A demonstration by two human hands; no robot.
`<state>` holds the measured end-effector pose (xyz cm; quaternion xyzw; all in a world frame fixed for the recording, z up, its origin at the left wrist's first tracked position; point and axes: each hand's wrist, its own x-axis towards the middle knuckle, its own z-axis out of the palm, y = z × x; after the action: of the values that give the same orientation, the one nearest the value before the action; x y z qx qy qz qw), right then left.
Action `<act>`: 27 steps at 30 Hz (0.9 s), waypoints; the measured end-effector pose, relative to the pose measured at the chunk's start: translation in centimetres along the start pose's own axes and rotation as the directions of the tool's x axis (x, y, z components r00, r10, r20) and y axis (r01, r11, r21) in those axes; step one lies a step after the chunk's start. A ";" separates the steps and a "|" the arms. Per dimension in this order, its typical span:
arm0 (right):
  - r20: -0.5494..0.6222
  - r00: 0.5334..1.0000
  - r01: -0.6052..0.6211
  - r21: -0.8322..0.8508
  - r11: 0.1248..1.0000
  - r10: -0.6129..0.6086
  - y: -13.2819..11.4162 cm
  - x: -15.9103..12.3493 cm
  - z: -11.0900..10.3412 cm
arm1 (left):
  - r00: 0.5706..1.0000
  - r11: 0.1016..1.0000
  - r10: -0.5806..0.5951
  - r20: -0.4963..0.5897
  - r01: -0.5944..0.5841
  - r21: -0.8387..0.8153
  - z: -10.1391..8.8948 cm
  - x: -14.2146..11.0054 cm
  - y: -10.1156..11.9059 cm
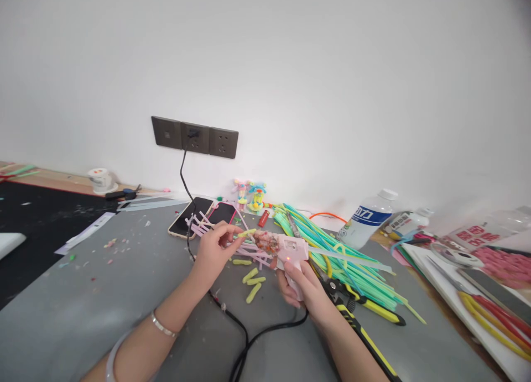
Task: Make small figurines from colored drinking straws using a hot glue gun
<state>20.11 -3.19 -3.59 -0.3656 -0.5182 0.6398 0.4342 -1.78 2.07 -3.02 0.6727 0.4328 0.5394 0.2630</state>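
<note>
My right hand (302, 285) is wrapped round the handle of a pale pink hot glue gun (293, 250), whose small orange light is lit. A clear glue stick (352, 257) juts out of its back, and its front is crusted with glue and bits. Between thumb and finger, my left hand (218, 249) pinches a short yellow-green pipe cleaner piece (246, 234), its end close to the nozzle; whether they touch I cannot tell. Below the gun, several more short yellow-green pieces (254, 291) lie on the grey mat (157, 299). Pale purple pipe cleaners (260, 256) lie behind.
Green and teal pipe cleaners (365, 277) heap at right beside yellow-black pliers (338, 291). Two phones (186, 219) lie behind my left hand. A black cord (244, 335) crosses the mat. Two small figures (257, 194) stand by the wall; a white bottle (367, 219) leans at right.
</note>
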 end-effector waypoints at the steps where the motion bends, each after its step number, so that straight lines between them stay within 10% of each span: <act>1: 0.007 1.000 -0.001 -0.003 1.000 0.001 0.0 0.0 0.0 | 1.000 1.000 0.001 0.002 -0.001 -0.003 0.0 0.0 0.0; 27: -0.105 0.994 0.023 -0.130 0.991 -0.037 -1.3 -0.1 -0.5 | 0.998 0.997 -0.034 -0.055 0.030 -0.064 -0.2 0.0 0.4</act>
<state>20.79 -2.97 -2.39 -0.4189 -0.5397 0.5779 0.4463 -1.83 1.79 -2.64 0.6417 0.4334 0.5671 0.2807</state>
